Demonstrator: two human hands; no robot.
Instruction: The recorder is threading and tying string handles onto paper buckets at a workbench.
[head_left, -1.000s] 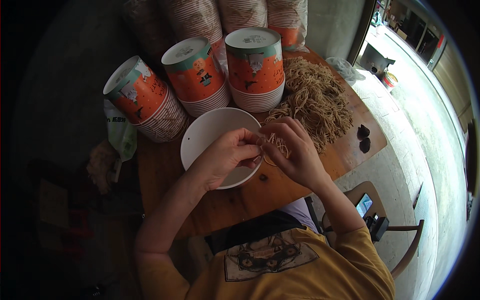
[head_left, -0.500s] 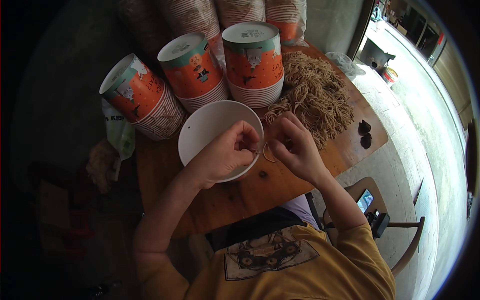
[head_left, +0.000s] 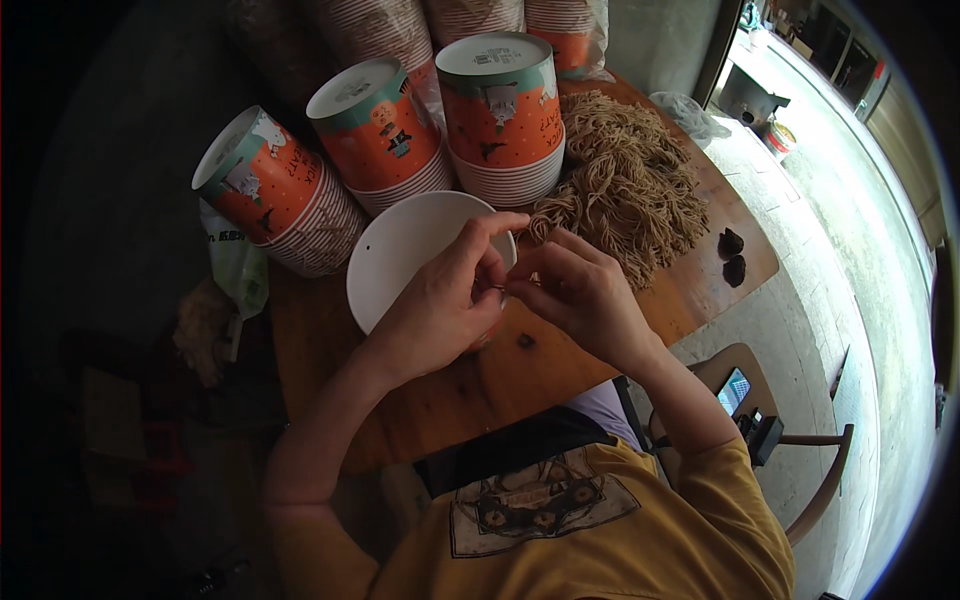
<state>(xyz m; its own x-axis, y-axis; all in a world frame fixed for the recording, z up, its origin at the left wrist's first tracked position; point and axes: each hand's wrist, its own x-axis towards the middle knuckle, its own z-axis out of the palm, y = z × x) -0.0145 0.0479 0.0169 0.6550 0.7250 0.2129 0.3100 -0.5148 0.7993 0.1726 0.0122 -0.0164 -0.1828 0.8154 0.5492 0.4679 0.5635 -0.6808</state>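
Fingers point(head_left: 535, 299) bunched at centre, whether pinching cannot be told, left hand point(head_left: 435, 305), forefinger point(head_left: 505, 223) extended, right hand point(head_left: 588, 298) curled, smooth white bowl point(head_left: 390, 255) part-covered, tangled tan strands point(head_left: 640, 190) heaped upper right

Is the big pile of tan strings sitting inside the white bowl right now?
No, the pile of tan strings lies on the wooden table, to the right of the white bowl.

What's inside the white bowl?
In the white bowl, I can see pale inner wall and a small dark spot toward the left. The left hand covers the lower right part, so whatever lies there cannot be seen.
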